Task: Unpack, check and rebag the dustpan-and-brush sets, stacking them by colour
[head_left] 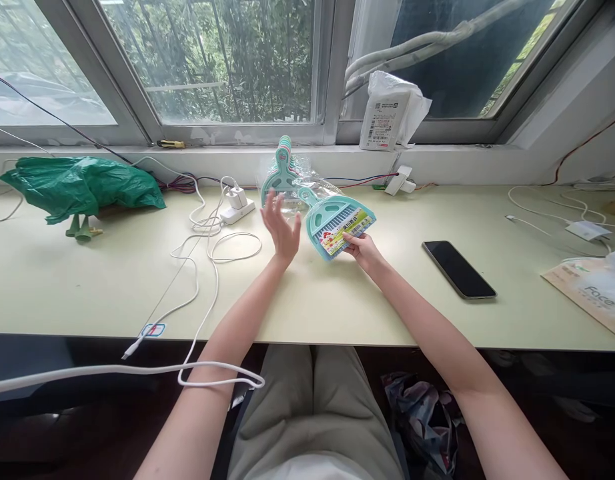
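Note:
My right hand (363, 251) grips a small teal dustpan and brush set (332, 212) by its wide edge, where a yellow printed label covers the bristles. The set's handle points away from me, up and left. My left hand (281, 230) is raised just left of it, fingers spread, holding nothing. Behind the left hand, a stack of similar teal dustpan sets (283, 167) leans near the window sill, handles upward. Clear plastic wrap (310, 175) lies around and beside that stack.
A black phone (459, 269) lies right of my right hand. White cables (215, 267) trail across the left side to a power strip (237, 210). A green plastic bag (82, 187) sits far left, a tissue pack (595, 287) far right. A white package (390, 113) stands on the sill.

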